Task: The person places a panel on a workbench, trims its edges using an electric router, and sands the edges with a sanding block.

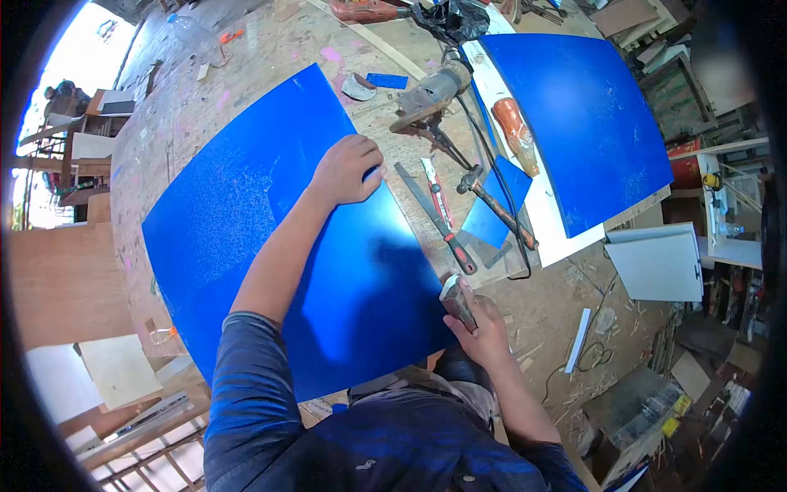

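A large blue panel [238,189] lies on the worktable in front of the person. My left hand [348,170] grips its right edge, with fingers bent over the edge. Low on the same edge, my right hand [479,328] is closed round a small grey-brown block [457,303] with a pale end, held at the panel's near right corner. Just beyond that block lie a file with a red and black handle [459,252], a red and white cutter [437,193] and a hammer [496,209].
A power tool [434,94] with a black cable lies beyond the hammer. A second blue panel [582,123] is at the right, beside a brown-orange bottle-shaped object [514,131] on a white strip. A clear plastic bottle [187,31] stands far left. White boards [660,262] lean at the right.
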`<state>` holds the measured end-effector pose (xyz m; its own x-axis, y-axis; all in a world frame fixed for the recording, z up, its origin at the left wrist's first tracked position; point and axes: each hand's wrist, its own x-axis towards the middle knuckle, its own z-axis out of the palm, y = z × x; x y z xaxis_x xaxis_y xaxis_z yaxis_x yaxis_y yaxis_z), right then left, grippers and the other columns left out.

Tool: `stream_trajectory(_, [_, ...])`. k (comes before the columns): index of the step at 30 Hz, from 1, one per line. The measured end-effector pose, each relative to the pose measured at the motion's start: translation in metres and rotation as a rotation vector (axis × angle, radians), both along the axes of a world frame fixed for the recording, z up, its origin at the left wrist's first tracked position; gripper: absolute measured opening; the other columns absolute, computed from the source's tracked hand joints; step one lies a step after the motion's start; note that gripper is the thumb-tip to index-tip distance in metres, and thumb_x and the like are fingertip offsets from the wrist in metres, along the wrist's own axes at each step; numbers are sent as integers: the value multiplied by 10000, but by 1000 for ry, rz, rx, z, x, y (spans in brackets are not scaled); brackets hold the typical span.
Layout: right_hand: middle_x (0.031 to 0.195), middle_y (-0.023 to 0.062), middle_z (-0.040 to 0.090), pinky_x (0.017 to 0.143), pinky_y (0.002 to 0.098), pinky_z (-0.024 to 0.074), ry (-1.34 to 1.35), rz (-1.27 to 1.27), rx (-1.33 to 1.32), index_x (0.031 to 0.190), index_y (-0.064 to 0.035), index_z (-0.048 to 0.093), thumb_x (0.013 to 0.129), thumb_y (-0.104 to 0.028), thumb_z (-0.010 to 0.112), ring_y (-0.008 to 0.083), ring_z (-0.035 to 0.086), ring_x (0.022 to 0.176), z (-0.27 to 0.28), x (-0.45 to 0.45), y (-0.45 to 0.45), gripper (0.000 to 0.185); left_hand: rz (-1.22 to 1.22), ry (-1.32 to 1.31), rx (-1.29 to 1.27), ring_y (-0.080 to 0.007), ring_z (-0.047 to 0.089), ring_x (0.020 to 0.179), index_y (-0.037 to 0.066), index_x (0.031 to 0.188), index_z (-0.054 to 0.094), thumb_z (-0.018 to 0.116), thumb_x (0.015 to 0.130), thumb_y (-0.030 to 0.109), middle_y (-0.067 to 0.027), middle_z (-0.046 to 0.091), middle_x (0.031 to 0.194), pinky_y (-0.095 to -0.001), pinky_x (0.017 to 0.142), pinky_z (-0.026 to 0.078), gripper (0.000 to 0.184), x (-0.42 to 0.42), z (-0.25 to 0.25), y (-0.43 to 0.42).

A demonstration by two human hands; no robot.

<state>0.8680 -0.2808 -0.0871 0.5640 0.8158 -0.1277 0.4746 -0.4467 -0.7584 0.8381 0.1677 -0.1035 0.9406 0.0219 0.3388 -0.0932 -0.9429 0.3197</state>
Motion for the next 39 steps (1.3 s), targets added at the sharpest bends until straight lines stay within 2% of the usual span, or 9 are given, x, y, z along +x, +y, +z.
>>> stream_trajectory(5, [1310,284,736,958,549,593,-39,80,126,1721,-140,490,970,-230,880,495,721,1142,-5,1,-20,850,279,-11,-38,-410,666,1277,43,1100,724,743,965,273,-173,742,1224,-544,1235,463,268,-7,1,-20])
stream_trajectory(11, [1341,294,695,1016,562,559,35,165,53,1759,-73,347,1023,-203,819,507,674,1205,-10,5,-14,884,607,1,26,-413,504,1555,30,1398,658,680,1028,280,-222,613,1584,-586,1354,314,447,5,-12,-18])
stream_trajectory(15, [1259,293,696,979,569,548,-85,180,220,1754,-52,328,1065,-238,772,519,668,1131,-27,28,66,841,698,-29,37,-406,490,1570,31,1471,633,643,1050,275,-226,588,1615,-592,1356,305,486,5,-14,-19])
stream_trajectory(18, [1440,295,667,1114,579,512,38,135,62,1734,-9,345,1080,-206,737,522,642,1314,-27,40,131,787,725,-23,29,-390,481,1578,40,1493,624,628,1055,261,-213,584,1617,-603,1357,294,490,4,-19,-18])
stream_trajectory(28, [1496,335,648,1131,587,512,-29,137,6,1775,-64,302,1092,-261,720,569,626,1352,-14,26,92,825,892,-164,-113,-445,430,1605,-39,1569,524,550,1018,81,-271,518,1659,-637,1386,217,564,3,-26,-7])
stream_trajectory(31, [1305,332,722,1055,583,539,-11,126,179,1743,-6,336,1084,-250,724,544,673,1235,-24,51,191,802,872,-257,-183,-495,390,1620,-63,1610,471,534,990,25,-318,477,1674,-643,1391,199,629,2,-29,-2])
stream_trajectory(33, [1296,381,705,1017,613,545,-13,104,4,1721,0,366,1088,-290,709,566,684,1182,-20,73,274,776,855,-278,-203,-516,370,1626,-74,1630,445,531,977,4,-336,460,1681,-642,1392,199,664,1,-34,3])
stream_trajectory(35, [1284,401,702,986,639,544,-54,89,88,1712,1,372,1093,-340,683,579,690,1139,-34,91,347,772,848,-273,-219,-526,357,1632,-85,1643,426,533,968,-7,-343,454,1684,-638,1392,205,688,0,-38,4])
stream_trajectory(39, [1245,420,708,940,656,549,-95,110,187,1717,-5,366,1094,-388,665,592,699,1088,-47,100,374,789,831,-234,-195,-520,354,1639,-97,1653,407,539,948,-31,-347,447,1688,-636,1395,204,721,-1,-39,1])
